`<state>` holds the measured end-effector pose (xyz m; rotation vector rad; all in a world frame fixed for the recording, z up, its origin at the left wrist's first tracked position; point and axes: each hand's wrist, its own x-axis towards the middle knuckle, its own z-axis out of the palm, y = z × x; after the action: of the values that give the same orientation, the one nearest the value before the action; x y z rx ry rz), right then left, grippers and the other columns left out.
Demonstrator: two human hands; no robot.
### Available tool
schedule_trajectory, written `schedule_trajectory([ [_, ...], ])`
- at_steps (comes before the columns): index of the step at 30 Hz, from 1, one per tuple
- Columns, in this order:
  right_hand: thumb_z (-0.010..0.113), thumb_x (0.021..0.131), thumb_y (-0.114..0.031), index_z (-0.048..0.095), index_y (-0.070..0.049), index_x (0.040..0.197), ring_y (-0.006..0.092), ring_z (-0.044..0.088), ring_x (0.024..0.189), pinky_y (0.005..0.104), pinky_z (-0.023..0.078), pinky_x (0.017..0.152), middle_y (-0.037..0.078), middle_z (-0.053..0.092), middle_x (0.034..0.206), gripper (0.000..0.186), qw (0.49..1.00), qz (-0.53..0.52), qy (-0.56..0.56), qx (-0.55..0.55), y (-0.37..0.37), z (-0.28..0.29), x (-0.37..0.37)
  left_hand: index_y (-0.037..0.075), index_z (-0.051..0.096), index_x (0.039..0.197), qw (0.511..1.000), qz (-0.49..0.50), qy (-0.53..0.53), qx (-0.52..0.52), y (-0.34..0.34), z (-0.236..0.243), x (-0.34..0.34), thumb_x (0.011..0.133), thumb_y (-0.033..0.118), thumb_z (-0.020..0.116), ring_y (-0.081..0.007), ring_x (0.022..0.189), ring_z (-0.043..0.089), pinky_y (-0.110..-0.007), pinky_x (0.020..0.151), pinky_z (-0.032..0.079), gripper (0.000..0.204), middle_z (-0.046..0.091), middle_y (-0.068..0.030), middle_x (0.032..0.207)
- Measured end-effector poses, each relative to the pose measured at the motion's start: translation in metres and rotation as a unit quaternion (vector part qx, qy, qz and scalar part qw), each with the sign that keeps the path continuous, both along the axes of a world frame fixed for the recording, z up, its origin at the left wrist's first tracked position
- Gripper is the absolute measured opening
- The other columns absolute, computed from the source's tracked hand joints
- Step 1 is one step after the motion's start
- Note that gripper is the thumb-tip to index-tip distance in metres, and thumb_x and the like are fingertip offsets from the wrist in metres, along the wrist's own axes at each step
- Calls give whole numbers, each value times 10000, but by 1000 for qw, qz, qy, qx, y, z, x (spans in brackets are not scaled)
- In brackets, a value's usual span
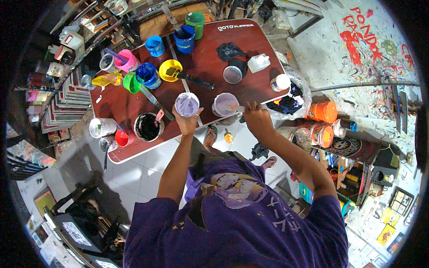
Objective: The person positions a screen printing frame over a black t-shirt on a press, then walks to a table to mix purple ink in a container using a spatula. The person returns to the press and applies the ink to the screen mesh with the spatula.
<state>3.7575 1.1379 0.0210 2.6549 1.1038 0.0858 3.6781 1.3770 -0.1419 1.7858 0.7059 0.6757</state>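
My left hand (185, 122) is wrapped round a small clear tub (187, 105) of pale lavender paint, held up over the table's near edge. To its right, a white tub (220, 108) with a similar lavender paint stands by that edge. My right hand (258, 119) is closed on a flat spatula (239, 108), whose end reaches into this second tub. An orange patch shows at the spatula's end inside the tub. My fingers hide most of its handle.
The dark red table (201, 49) carries a yellow tub (170, 70) with a dark brush across it, blue tubs (148, 75), a black paint tub (149, 127), a round lid (232, 74) and a white bottle (258, 63). A bag-lined bin (298, 96) stands right of the table.
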Motion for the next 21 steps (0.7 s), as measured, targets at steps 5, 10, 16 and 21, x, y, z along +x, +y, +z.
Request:
schedule_trajectory([
  [5, 585, 869, -128, 621, 15, 1035, 257, 648, 784, 328, 540, 528, 137, 601, 903, 222, 999, 14, -29, 2, -5, -3, 0, -53, 251, 1410, 995, 48, 69, 62, -6, -10, -8, 624, 187, 980, -373, 1306, 465, -463, 1111, 395, 1099, 422, -273, 1388],
  [10, 599, 956, -269, 635, 4, 1202, 235, 670, 808, 322, 570, 577, 118, 632, 976, 370, 998, -20, 13, -53, -8, -4, -1, -45, 351, 1424, 985, -7, 145, -92, -109, -44, -64, 683, 173, 914, -382, 1264, 466, -467, 1083, 390, 956, 438, -212, 1336],
  [16, 574, 992, -311, 628, -14, 1202, 225, 666, 804, 328, 575, 565, 110, 613, 946, 367, 999, -25, 17, -35, -4, 2, -6, -41, 349, 1458, 992, -68, -86, -65, -123, -38, 33, 585, 289, 973, -369, 1259, 535, -416, 1072, 456, 1122, 473, -192, 1400],
  [21, 550, 1013, -319, 592, -13, 1215, 236, 675, 716, 346, 568, 534, 109, 599, 892, 370, 999, -15, 34, -27, -14, -1, -11, 61, 489, 1384, 991, -119, 31, -55, -112, -50, 54, 558, 312, 973, -344, 1225, 586, -429, 1042, 484, 990, 586, -156, 1305],
])
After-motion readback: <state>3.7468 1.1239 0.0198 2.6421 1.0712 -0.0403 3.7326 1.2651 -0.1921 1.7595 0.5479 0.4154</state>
